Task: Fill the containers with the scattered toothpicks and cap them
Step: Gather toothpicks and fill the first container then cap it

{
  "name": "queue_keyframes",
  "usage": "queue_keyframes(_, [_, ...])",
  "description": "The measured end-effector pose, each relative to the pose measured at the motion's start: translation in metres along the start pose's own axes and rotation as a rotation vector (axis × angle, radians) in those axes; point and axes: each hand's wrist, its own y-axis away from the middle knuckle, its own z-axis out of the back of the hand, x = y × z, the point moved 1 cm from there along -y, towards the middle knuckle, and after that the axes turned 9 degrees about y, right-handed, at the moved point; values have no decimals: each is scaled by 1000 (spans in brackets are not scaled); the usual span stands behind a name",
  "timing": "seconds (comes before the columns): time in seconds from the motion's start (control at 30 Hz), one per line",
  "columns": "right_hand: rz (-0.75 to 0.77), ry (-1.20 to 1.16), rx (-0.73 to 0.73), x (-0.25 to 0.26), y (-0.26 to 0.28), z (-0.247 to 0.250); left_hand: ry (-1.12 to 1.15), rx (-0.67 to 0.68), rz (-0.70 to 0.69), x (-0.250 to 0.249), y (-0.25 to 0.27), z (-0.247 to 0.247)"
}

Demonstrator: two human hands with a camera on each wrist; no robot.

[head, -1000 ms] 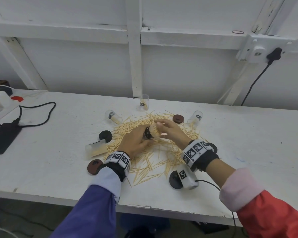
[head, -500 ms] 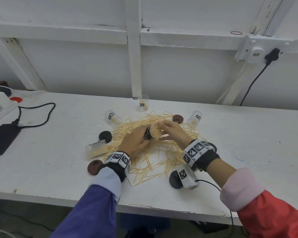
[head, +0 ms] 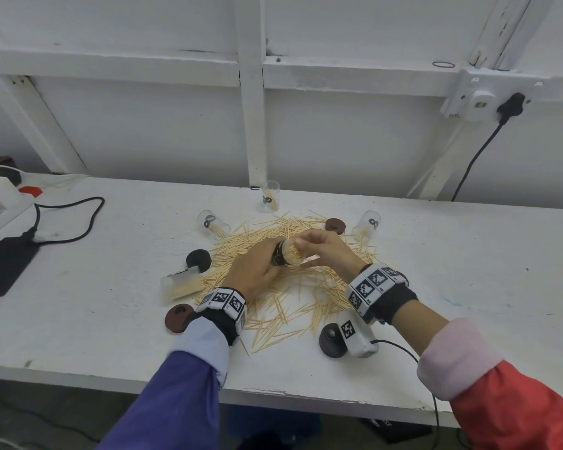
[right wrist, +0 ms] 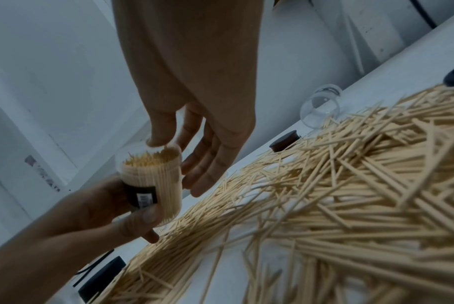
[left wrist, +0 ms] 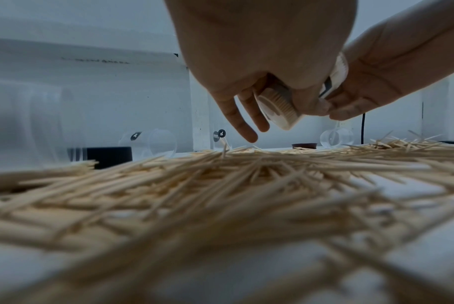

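My left hand (head: 264,266) grips a clear container (head: 288,253) with a black label, packed full of toothpicks and tilted to the right above the pile. Seen from the right wrist, the container (right wrist: 153,181) has no cap; my right hand (right wrist: 194,133) has its thumb on the rim and its fingers nearly straight behind it. The left wrist view shows the container's base (left wrist: 277,107) in my left hand (left wrist: 259,98). Scattered toothpicks (head: 293,297) cover the table's middle.
An upright container (head: 270,198) stands at the back; others lie at the back left (head: 212,222), right (head: 368,226) and left (head: 179,284). Caps: black (head: 198,259), brown (head: 335,225), brown (head: 177,316), black (head: 330,339). A power adapter (head: 7,261) with its cable lies at the far left.
Both hands stay over the pile. The right fingers have lifted a little off the container's mouth, so the toothpick tips show more.
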Motion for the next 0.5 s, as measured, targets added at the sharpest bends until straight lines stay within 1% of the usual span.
queue_keyframes(0.07, [-3, 30, 28, 2, 2, 0, -5, -10, 4, -2, 1, 1])
queue_keyframes(0.17, [-17, -15, 66, 5, 5, -2, -37, -56, -6, -2, 2, 3])
queue_keyframes(0.23, [-26, 30, 53, 6, 5, -5, -50, -87, -8, 0, 2, 4])
queue_keyframes(0.33, [19, 193, -25, 4, 2, -11, -63, -115, -18, 1, 1, 4])
queue_keyframes(0.43, [121, 382, -192, 5, 2, -10, -129, -118, -44, 2, 0, 3])
queue_keyframes(0.47, [144, 421, -221, 6, 2, -8, -145, -123, -53, 3, -1, 3])
queue_keyframes(0.5, [157, 432, -211, 6, 2, -7, -149, -126, -59, 3, -1, 3])
